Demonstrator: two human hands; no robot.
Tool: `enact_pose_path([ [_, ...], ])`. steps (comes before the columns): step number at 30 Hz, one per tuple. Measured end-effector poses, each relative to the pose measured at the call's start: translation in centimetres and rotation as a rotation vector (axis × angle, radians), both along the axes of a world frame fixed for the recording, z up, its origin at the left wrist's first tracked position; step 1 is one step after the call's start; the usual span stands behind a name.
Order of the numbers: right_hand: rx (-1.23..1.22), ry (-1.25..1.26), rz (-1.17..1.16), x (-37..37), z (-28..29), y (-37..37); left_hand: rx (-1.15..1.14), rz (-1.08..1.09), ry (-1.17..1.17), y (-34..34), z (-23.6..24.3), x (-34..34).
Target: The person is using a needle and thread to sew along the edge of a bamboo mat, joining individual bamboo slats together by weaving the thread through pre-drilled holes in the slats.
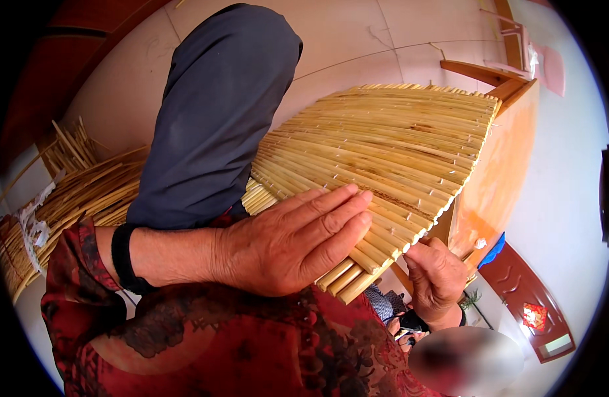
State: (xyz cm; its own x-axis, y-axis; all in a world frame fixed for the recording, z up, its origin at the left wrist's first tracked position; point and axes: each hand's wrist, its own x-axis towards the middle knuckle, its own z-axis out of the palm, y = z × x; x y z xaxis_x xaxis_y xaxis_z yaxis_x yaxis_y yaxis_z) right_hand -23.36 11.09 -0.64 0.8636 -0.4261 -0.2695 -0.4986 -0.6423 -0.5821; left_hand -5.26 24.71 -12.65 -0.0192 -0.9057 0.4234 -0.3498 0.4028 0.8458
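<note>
A mat of straw-yellow reed stalks (384, 152), stitched together in rows with pale thread, slants across my lap. My left hand (298, 238) lies flat on its near part, fingers stretched out together over the stalks. At the mat's right edge, beside the cut stalk ends, my right hand (440, 274) has its fingers curled and thumb and forefinger pinched. What that pinch holds, if anything, is too small to make out. Several stalk ends (344, 278) stick out at the mat's near corner, just below my left fingertips.
My bent knee in dark trousers (218, 112) rises left of the mat. Bundled loose reeds (86, 192) with a white tie (33, 225) lie at the left. A wooden table (506, 165) stands beyond the mat's right edge. Another person (387, 308) shows partly at the lower right.
</note>
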Motion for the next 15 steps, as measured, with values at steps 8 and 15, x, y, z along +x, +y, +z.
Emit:
enact_pose_path([
  [8,0.021,-0.032,0.027,0.61,-0.27,-0.28,-0.001,-0.001,0.015,-0.06,0.04,0.06],
  [15,0.094,-0.023,-0.004,0.88,-0.41,-0.22,-0.019,0.017,0.006,-0.07,-0.17,0.09],
])
